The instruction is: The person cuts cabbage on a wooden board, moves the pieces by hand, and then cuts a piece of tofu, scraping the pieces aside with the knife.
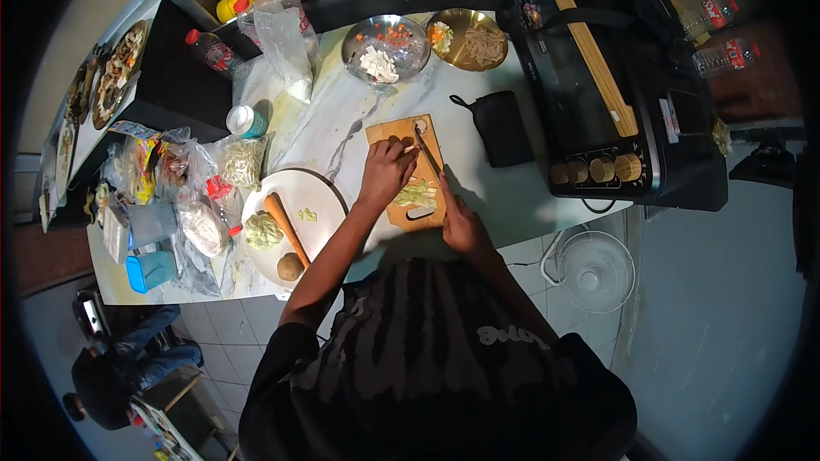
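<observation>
Nearest to the person's body, the right hand (462,224) is closed around the handle of a knife (430,154), and its dark blade lies across the right part of a wooden cutting board (389,131). This board is on the table, straight in front of the person. On its lower half there is a small heap of chopped cabbage (415,194), pale green, just left of the knife. The left hand (387,172) is above this heap, with the fingers bent and kept together, and the fingertips are close beside the blade; what they pinch or press is too small to tell. To the left of the board, a large white plate (323,194) carries a carrot (288,229), a piece of cabbage (263,230) and a round brown potato (289,267). A black pouch (504,128) rests to the right of the board. Farther away, a metal bowl (412,62) contains orange bits and white pieces, and just beside it a golden plate (462,24) holds brownish strips. At the right side stands a black oven (547,111).
</observation>
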Available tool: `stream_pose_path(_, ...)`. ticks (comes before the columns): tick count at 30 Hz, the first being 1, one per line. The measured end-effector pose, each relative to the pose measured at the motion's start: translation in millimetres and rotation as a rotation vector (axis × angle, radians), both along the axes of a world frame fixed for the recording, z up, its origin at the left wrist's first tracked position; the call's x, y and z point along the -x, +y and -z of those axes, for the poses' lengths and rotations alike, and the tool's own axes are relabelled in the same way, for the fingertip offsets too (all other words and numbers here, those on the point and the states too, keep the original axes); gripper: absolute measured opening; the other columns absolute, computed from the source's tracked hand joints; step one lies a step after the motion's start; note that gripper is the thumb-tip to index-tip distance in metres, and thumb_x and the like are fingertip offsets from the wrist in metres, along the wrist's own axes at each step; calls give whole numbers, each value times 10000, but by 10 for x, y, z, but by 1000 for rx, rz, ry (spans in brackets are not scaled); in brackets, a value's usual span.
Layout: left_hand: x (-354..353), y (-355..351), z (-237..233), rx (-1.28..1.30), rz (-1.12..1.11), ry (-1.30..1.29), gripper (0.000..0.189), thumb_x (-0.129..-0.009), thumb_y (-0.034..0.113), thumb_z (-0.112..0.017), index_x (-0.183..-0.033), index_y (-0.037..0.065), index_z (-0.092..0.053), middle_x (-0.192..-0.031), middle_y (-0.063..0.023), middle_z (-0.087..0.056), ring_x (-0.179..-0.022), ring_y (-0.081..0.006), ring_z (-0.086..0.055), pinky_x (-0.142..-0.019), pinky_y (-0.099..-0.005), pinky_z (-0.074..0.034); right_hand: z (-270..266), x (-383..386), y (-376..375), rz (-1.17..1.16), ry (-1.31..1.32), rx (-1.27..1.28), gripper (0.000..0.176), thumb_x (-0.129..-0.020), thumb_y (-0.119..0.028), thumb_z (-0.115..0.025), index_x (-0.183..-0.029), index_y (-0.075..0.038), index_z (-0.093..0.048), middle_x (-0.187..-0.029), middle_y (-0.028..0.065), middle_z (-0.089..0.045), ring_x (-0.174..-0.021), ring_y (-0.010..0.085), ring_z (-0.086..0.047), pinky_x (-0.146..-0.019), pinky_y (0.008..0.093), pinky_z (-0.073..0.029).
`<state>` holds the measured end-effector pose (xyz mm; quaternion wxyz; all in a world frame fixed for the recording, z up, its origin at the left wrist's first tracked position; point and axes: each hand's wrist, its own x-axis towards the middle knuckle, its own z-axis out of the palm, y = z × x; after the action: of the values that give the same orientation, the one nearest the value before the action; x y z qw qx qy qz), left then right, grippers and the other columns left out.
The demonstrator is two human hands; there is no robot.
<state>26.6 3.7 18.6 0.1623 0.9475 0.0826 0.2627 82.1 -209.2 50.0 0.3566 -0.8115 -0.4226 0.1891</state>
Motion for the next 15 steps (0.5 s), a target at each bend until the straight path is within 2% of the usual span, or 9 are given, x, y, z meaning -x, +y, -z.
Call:
stream_pose_path(2, -6, -38, -5, -6, 9, -24, 239, -850, 127, -716, -1082, 89, -762, -1069, -17, -660, -1015, -221, -573, -901, -381, -464, 20, -19, 33, -27, -326, -150, 842, -806, 120, -455, -1598, -75, -248, -1309, 319, -556, -1068, 477, -610, -908, 478, -507)
stream_pose_path(8, -18, -88, 11, 49, 13, 7, 251, -852, 112, -714, -1091, 47, -750, -1105, -25, -666, -1046, -228, -578, -925, -388, -464, 24, 28, 30, -7, -34, 44, 857, -792, 128, -448, -1598, -48, -219, -1380, 312, -527, -1208, 479, -546, -1030, 483, -447)
stream_pose_path(12, -19, -107, -19, 61, 2, -12, 251, -856, 106, -710, -1095, 43, -749, -1093, -38, -669, -1051, -233, -583, -936, -392, -460, 40, 59, 60, 4, -217, -111, 874, -782, 130, -448, -1603, -48, -206, -1380, 320, -514, -1132, 470, -588, -957, 487, -483)
stream_pose_path(14, -23, -114, -24, 64, -4, -15, 252, -857, 106, -710, -1097, 42, -748, -1084, -46, -670, -1049, -236, -586, -940, -392, -458, -19, 70, 52, -19, -117, 92, 895, -773, 125, -456, -1609, -47, -186, -1396, 313, -499, -1014, 466, -614, -843, 475, -513)
stream_pose_path(15, -26, -116, -25, 64, -13, -17, 248, -855, 106, -712, -1092, 44, -750, -1063, -53, -670, -1037, -239, -588, -934, -392, -458, -20, 75, 56, -19, -115, 94, 895, -773, 125, -456, -1609, -47, -186, -1396, 313, -499, -1014, 466, -614, -843, 475, -513)
